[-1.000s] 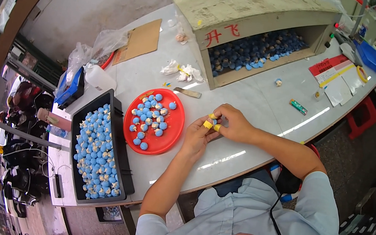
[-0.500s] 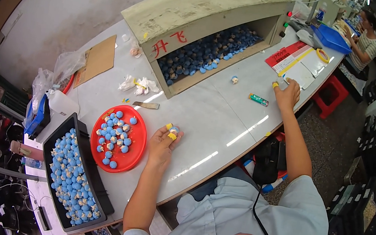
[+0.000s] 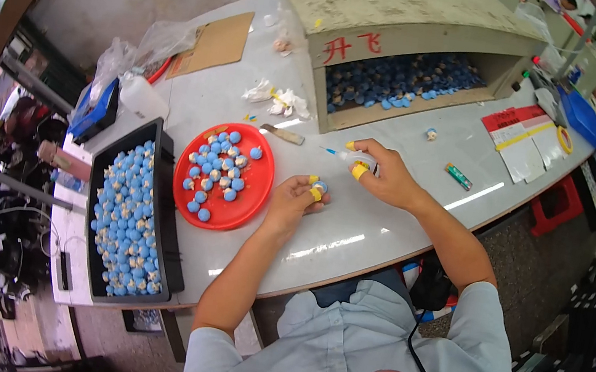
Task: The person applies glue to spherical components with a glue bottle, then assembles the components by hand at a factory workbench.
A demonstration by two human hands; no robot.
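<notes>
My left hand (image 3: 290, 206), with yellow wraps on thumb and finger, is closed on a small blue and white ball (image 3: 321, 188) just above the table. My right hand (image 3: 396, 181), likewise wrapped in yellow at the fingertips, grips a small whitish squeeze bottle (image 3: 353, 159) with a thin blue-tipped nozzle. The nozzle points left, above and apart from the ball; most of the bottle is hidden by fingers. Left of my left hand lies a round red plate (image 3: 259, 199) carrying several blue balls with pale bits on them.
A black tray (image 3: 167, 224) full of similar balls stands left of the plate. Behind, a beige machine housing (image 3: 415, 19) holds blue pieces in its opening. A flat scraper (image 3: 282, 134), crumpled tissue (image 3: 280, 101), green lighter (image 3: 458, 177) and one loose ball (image 3: 430, 134) lie on the table.
My right hand has come from the table's right side to near my left hand, bringing the bottle. The left hand still holds the ball. The whole view has shifted.
</notes>
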